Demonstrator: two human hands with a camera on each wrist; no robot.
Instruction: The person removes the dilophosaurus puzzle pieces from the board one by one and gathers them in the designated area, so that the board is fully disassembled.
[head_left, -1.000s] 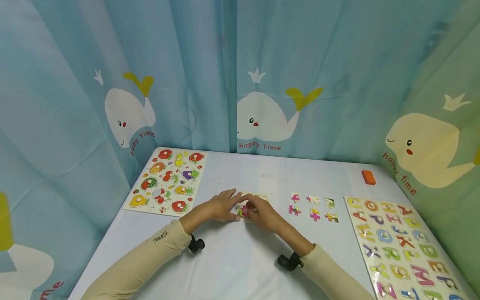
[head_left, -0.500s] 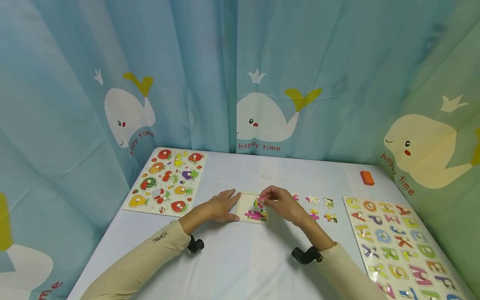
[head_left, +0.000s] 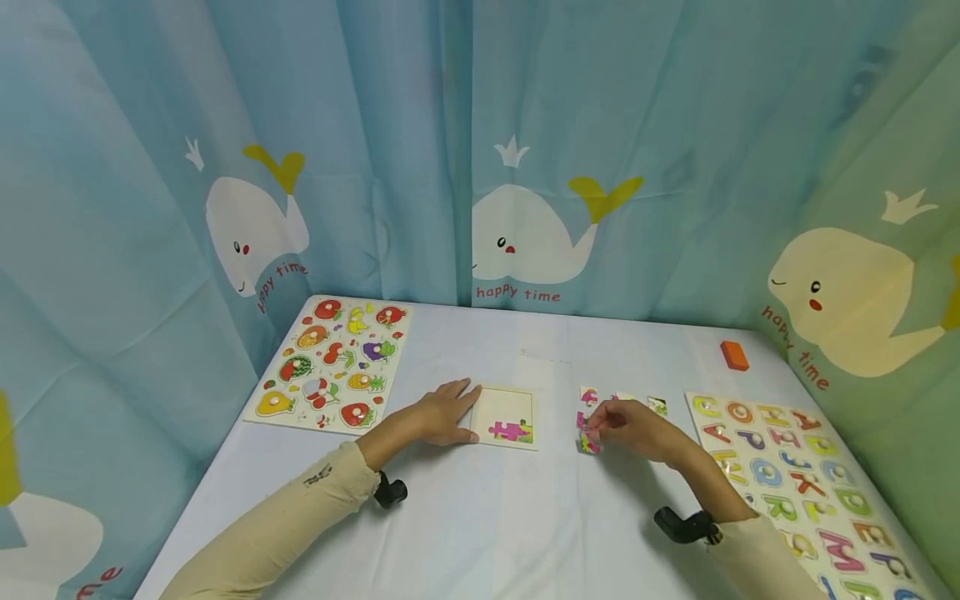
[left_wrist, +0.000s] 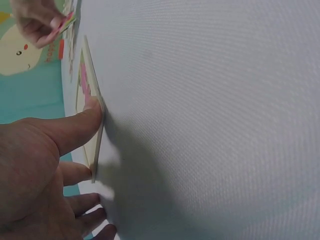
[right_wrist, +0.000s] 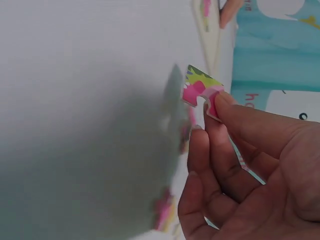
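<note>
My left hand lies at the left edge of a small square puzzle tray, its thumb and index finger touching the frame. Two joined pink and green pieces sit in the tray's near right corner. My right hand pinches a jigsaw piece, pink with a yellow-green corner, between thumb and fingers. In the head view that piece is above the table, in front of the loose pieces to the tray's right. The hand partly covers several of them; one pink piece shows behind it.
A fruit knob board lies at the back left, and a letter board at the right. An orange block stands near the back right. Blue whale-print curtains surround the table's far sides.
My right hand has carried a jigsaw piece out of the tray and rightward to the loose pieces, leaving two joined pieces in the tray. My left hand has stayed put.
</note>
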